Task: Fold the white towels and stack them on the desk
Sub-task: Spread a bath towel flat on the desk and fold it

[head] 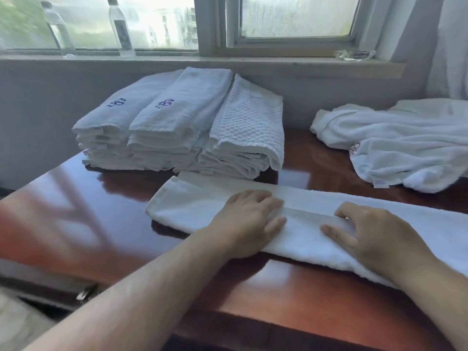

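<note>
Both hands, left (249,219) and right (374,234), press flat-fingered on the soft, limp towel (202,211); lift it by an end.

Frame centre: long towel (202,209) on desk (291,295), both hands on it.
Behind it: folded stacks (177,127).
Right: loose towels (405,148).
Upper left: two bottles (121,29) on the sill (278,62).
</note>
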### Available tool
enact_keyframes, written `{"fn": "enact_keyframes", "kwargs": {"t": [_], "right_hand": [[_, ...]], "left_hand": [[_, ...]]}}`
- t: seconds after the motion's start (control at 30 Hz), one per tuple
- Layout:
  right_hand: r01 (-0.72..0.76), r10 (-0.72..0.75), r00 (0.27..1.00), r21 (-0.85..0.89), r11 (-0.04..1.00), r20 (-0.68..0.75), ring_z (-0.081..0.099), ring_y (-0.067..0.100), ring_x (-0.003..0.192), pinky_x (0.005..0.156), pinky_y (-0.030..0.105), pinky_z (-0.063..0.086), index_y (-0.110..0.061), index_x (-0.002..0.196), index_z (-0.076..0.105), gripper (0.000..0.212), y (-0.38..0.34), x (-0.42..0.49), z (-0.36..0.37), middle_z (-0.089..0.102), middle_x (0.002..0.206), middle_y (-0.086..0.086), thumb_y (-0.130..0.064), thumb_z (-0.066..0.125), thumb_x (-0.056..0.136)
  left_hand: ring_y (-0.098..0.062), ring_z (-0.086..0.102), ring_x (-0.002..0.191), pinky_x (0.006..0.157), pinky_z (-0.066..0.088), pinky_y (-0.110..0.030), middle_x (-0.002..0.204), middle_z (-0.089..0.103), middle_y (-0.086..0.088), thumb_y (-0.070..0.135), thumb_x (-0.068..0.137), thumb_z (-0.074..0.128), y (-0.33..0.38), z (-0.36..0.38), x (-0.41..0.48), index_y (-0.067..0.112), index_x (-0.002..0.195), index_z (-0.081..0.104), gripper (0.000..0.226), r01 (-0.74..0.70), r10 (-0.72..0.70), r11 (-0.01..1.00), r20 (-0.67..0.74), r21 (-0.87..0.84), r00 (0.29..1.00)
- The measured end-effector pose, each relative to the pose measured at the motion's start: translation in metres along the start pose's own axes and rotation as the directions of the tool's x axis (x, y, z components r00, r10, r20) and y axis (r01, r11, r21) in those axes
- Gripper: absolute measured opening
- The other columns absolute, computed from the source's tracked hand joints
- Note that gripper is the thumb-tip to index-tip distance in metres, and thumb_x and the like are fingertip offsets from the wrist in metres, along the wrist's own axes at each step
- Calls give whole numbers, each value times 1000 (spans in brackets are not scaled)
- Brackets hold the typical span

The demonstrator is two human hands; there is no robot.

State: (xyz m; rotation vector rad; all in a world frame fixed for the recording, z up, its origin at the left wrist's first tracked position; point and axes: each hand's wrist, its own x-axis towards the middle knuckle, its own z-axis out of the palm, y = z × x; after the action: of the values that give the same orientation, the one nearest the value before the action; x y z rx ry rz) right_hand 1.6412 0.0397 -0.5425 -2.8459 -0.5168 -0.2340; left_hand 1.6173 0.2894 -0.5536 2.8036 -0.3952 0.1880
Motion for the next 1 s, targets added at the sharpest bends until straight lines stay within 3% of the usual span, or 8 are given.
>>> {"fn": "enact_keyframes", "kwargs": {"t": [0.1,0.27,0.4,0.5,0.67,0.83,0.93,1.0], "right_hand": [[-51,49,995,-26,998,-83,65,25,81,67,33,33,-25,96,64,32,31,-25,-13,65,80,-4,-56,65,87],[-168,150,971,-87,982,-186,65,31,88,75,39,43,-20,97,69,15,93,-79,-31,68,87,-1,-30,73,87],[-301,252,933,-174,938,-257,62,34,93,80,44,44,-18,106,71,33,134,-123,-41,67,94,3,-16,78,73],[-370,293,909,-251,895,-296,62,36,95,82,46,46,-18,108,71,39,160,-147,-53,68,98,4,-14,79,69],[-434,305,873,-319,843,-382,60,37,87,75,42,44,-17,105,72,36,192,-154,-77,67,94,6,-16,77,70],[-514,319,799,-303,803,-509,61,38,83,69,39,34,-18,93,72,11,221,-138,-104,69,86,8,-22,74,83],[-575,452,787,-233,784,-420,62,35,90,73,38,38,-24,90,71,12,241,-115,-115,69,88,5,-33,65,94],[-574,543,790,-35,818,-284,63,25,82,67,32,43,-28,84,70,16,253,-102,-114,68,84,-2,-35,62,96]], "left_hand": [[-19,30,143,119,20,-38,154,39,4,54,103,38,39,11,15,31,149,40,52,-97,97,995,24,-9,995],[-18,41,127,107,34,-39,138,49,5,54,99,45,111,32,42,31,138,50,46,-246,246,969,34,-20,969],[-17,47,115,95,37,-36,123,54,6,58,96,47,166,54,59,31,125,56,40,-329,330,943,6,-54,944],[-19,50,111,89,38,-35,117,56,4,52,98,48,208,71,66,29,119,60,34,-337,337,939,-14,-62,941],[-22,58,95,68,41,-35,101,58,3,45,102,46,225,77,85,24,104,59,25,-284,265,955,-177,-87,948],[-18,49,78,56,29,-29,91,57,9,52,97,53,218,67,112,27,89,60,28,-260,233,962,-242,-88,942],[-13,42,67,51,25,-27,76,48,11,54,97,53,213,67,124,26,86,61,30,-225,208,972,-203,-65,957],[-13,45,68,50,26,-28,73,46,12,53,97,53,209,69,133,27,81,60,31,-216,202,975,-180,-59,963]]}}
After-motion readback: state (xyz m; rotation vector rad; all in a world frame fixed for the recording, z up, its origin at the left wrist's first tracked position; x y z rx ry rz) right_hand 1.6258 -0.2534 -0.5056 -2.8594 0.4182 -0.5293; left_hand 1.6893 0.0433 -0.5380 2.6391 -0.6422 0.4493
